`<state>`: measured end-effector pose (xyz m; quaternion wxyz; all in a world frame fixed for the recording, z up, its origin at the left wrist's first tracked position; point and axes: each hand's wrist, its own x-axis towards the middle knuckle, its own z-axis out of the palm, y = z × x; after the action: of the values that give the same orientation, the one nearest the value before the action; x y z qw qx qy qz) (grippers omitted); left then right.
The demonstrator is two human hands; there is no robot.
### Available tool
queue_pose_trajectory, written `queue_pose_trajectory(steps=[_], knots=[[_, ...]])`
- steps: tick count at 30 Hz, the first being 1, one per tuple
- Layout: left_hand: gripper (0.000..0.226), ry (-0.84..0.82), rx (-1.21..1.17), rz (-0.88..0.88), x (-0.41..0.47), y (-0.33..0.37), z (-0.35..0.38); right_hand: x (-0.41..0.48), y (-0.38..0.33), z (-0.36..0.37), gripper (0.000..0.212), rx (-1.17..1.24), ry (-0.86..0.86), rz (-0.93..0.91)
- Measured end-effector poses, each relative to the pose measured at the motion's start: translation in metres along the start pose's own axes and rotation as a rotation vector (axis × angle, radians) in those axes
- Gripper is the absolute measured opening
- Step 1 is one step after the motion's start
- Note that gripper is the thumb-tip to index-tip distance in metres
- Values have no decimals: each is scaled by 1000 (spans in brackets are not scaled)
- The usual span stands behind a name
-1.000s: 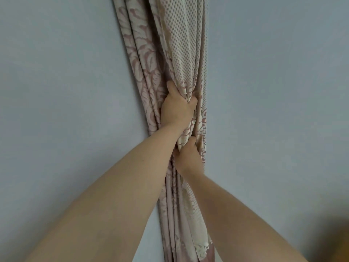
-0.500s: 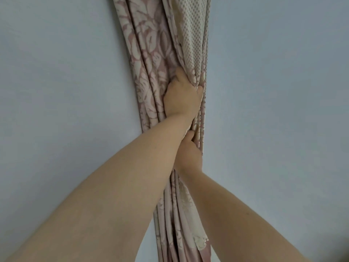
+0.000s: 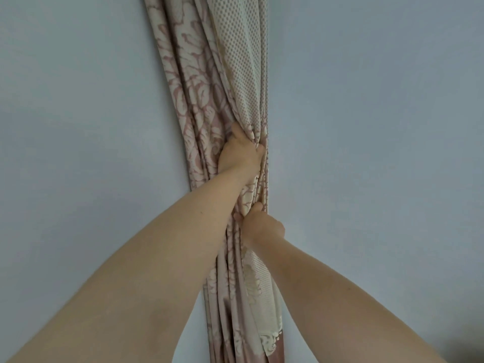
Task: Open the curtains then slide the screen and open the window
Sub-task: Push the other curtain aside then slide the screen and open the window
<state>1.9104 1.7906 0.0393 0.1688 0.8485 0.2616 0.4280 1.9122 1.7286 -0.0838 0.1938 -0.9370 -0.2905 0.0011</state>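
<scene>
A pink and cream curtain (image 3: 209,74) with a leaf pattern and a dotted cream panel hangs bunched into a narrow column against a pale blue-grey wall. My left hand (image 3: 239,154) grips the gathered folds at mid height, fingers wrapped into the fabric. Just below it, my right hand (image 3: 262,225) pinches the same bundle at its right edge. Both forearms reach up from the bottom of the view. No window or screen is visible.
The plain wall (image 3: 366,127) fills both sides of the curtain. A dark blurred shape (image 3: 468,352) sits in the bottom right corner.
The bundle stays gathered. My left hand has shifted slightly within the folds and my right hand has come out from behind the left forearm and dropped a little lower on the bundle.
</scene>
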Motion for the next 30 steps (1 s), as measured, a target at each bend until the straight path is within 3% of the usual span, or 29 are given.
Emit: queue_pose_trajectory(steps=[6,10,13,16,19,23,26,30], knots=[[74,-113,81,-55,-22,3,-26,-39,15,-12,66,-266,-2,-133],[87,-167,102,-107,-42,3,-45,-67,10,-19,56,-357,14,-279],[84,-187,64,-134,-58,-3,-62,-87,5,-16,43,-259,-133,-289],[91,-204,108,-172,-81,-6,-82,-106,2,-10,56,1,-359,-192],[103,-171,314,-176,-103,-8,-105,-130,-1,-5,64,123,-477,-223],[87,-206,438,-160,-138,-9,-141,-165,-9,6,72,249,-625,-275],[74,-283,289,-318,-166,-9,-169,-196,-26,15,66,357,-690,-356],[66,-415,-156,-506,-202,-19,-216,-253,-65,27,50,335,-568,-686]])
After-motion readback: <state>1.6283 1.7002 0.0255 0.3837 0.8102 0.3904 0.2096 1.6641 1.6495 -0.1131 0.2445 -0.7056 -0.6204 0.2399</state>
